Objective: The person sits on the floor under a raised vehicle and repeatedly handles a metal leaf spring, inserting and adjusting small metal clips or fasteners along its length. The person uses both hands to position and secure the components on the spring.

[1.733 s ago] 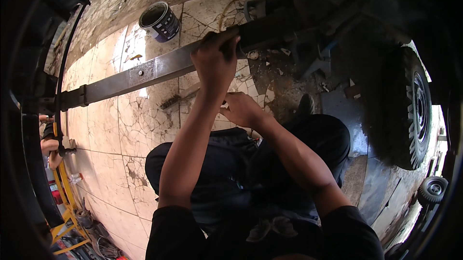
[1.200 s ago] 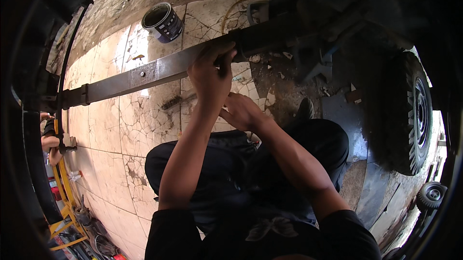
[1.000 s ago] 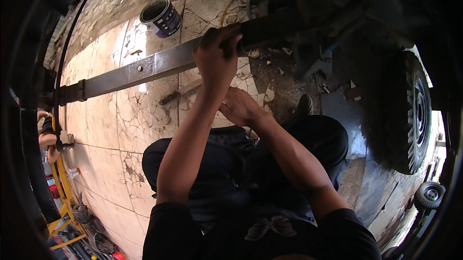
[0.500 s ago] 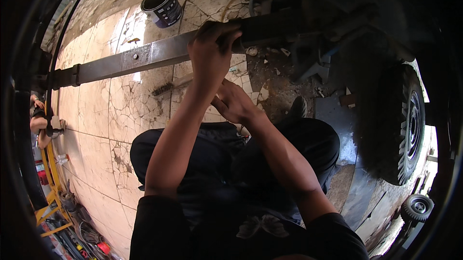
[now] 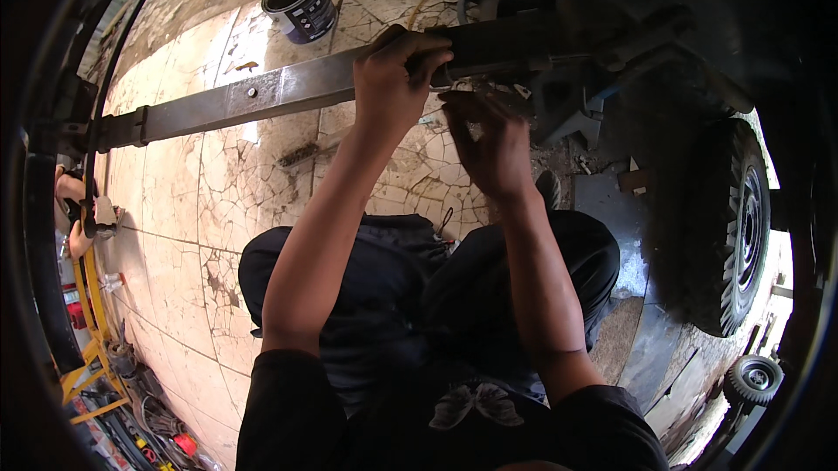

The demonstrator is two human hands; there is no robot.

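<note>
A long steel beam [image 5: 218, 106] crosses ahead of me, with a small bolt [image 5: 252, 92] on its face. My left hand [image 5: 393, 82] is closed over the beam right of that bolt, thumb and fingers at a dark fitting where the beam darkens. Just below it, my right hand [image 5: 489, 144] is raised with fingertips curled together by the beam's underside; what they hold is hidden in shadow. A long-handled brush [image 5: 299, 151] lies on the cracked tile floor [image 5: 166, 200] beneath the beam.
A dark paint tin [image 5: 298, 10] stands beyond the beam. A large wheel [image 5: 742, 231] is at my right, a smaller wheel [image 5: 754, 378] behind it. A dark vertical frame bar [image 5: 48, 261] borders the left, beside another person's legs [image 5: 74, 209], yellow metalwork [image 5: 92, 331] and piled tools.
My right hand has left its place under my left wrist and risen rightward to the beam's underside, fingers curling. My left hand stays on the beam, slightly higher in the picture.
</note>
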